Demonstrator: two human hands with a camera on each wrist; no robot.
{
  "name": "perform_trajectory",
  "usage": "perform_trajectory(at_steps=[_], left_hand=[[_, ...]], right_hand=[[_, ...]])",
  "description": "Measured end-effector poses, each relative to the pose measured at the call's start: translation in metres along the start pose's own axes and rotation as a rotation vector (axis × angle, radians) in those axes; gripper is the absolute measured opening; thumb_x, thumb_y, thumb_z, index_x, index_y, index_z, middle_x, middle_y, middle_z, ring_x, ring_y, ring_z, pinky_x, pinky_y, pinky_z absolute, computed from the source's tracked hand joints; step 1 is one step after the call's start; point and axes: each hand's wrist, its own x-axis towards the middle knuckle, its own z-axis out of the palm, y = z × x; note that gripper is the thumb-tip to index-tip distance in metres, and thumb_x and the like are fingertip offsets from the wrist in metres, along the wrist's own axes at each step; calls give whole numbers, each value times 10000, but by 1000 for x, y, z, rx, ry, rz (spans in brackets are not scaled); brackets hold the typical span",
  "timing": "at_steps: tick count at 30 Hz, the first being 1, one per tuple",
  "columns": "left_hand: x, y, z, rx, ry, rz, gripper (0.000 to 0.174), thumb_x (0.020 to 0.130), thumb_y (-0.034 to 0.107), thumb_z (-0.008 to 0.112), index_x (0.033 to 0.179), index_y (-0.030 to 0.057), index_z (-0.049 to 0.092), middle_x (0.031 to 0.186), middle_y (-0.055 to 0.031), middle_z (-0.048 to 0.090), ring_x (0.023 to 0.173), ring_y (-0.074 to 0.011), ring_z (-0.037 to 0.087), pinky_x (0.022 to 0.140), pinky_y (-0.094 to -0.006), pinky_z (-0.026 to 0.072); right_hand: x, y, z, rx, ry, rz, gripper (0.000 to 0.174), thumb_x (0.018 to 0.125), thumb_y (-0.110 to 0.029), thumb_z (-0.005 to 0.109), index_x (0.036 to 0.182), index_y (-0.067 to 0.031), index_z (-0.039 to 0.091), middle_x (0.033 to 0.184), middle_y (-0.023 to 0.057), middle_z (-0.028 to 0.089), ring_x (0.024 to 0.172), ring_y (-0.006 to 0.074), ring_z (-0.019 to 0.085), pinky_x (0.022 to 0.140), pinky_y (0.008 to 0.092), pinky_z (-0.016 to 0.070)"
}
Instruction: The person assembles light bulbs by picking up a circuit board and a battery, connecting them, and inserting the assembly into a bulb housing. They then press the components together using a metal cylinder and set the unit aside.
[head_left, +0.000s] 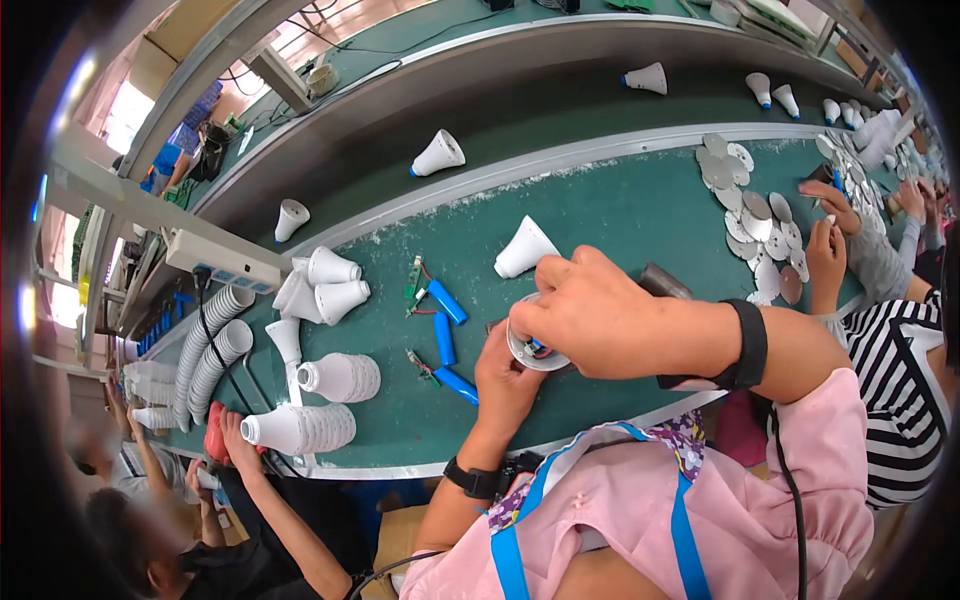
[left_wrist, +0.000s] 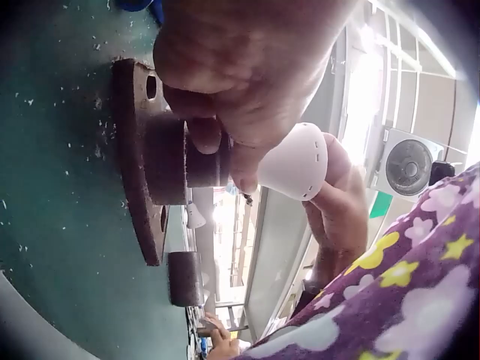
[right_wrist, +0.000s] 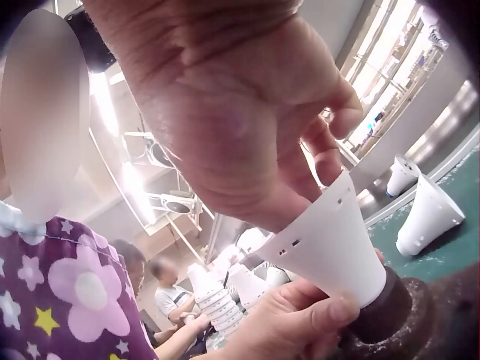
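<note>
A white cone-shaped lamp housing (head_left: 530, 355) (left_wrist: 296, 161) (right_wrist: 330, 240) stands narrow end down in a rusty brown fixture (left_wrist: 146, 150) (right_wrist: 390, 307) on the green table. My right hand (head_left: 590, 310) (right_wrist: 315, 150) grips its wide upper end from above, fingers curled over the rim. In the left wrist view the right hand (left_wrist: 337, 210) shows behind the cone. My left hand (head_left: 505, 375) (left_wrist: 225, 142) (right_wrist: 300, 319) holds the narrow lower end where it meets the fixture, thumb against the cone. Something blue shows inside the open rim in the head view.
Blue batteries wired to small boards (head_left: 447, 302) and a loose white cone (head_left: 524, 248) lie just beyond my hands. Stacks of cones (head_left: 340, 377) stand at the left, metal discs (head_left: 760, 225) at the right. Neighbours' hands (head_left: 827, 255) work on both sides. The belt (head_left: 560, 110) beyond carries more cones.
</note>
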Motion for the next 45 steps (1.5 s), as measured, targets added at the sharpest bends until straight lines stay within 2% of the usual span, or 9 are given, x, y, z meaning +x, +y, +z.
perform_trajectory(at_steps=[14,16,19,28,30,32,37,42,45], left_hand=[[-1,9,-8,-71,-77,-73,538,700,4,674,1197,15,470,1054,-75,572,877,-131,587,715,-228,481],[-2,23,-22,-496,-335,-353,583,756,30,610,1282,21,359,1095,-95,538,881,-163,594,678,-235,498],[6,42,-30,-736,-400,-410,583,799,85,549,1317,29,288,1104,-105,520,888,-189,600,628,-239,509],[17,60,-18,-665,-229,-567,362,835,88,489,1183,-1,440,979,-111,588,760,-196,635,536,-237,549],[17,60,-17,-679,-209,-572,359,831,85,492,1177,-1,449,968,-117,593,739,-204,640,533,-236,550],[16,58,-17,-681,-218,-559,373,820,91,503,1177,-3,450,964,-126,594,725,-211,641,536,-235,549],[15,57,-16,-681,-210,-548,384,810,115,517,1171,-3,458,950,-125,600,700,-199,640,511,-224,535],[17,56,-17,-665,-201,-535,372,806,123,524,1153,0,470,945,-117,604,681,-181,638,491,-217,522],[14,53,-17,-692,-214,-571,425,795,120,574,1201,43,475,909,-77,622,676,-143,630,475,-186,490]], right_hand=[[7,-7,-5,-80,-65,42,286,533,-91,685,781,-93,544,694,20,618,819,216,509,613,350,312],[7,-7,-5,-81,-95,48,295,528,-103,694,782,-93,543,695,19,619,820,214,512,612,349,313],[7,-8,-2,-98,-62,41,279,555,-126,686,795,-98,546,688,10,617,796,203,514,606,345,313],[-8,4,2,57,-11,45,244,648,-144,641,873,-96,559,791,27,623,827,234,520,657,371,369],[-28,14,0,267,446,115,337,641,-123,664,956,-63,559,944,76,592,877,299,507,752,397,408],[-66,34,19,-9,566,381,466,651,-103,673,1083,-55,504,1038,113,538,909,320,486,818,394,400],[-121,51,93,-131,347,649,583,677,-107,664,1210,-66,431,1007,135,511,895,302,484,781,390,407],[-102,45,74,-40,475,597,595,657,-99,660,1211,-73,445,914,113,518,831,283,502,698,369,439],[-65,12,15,154,621,253,609,596,-100,670,1178,-104,490,816,75,526,716,258,510,599,342,455]])
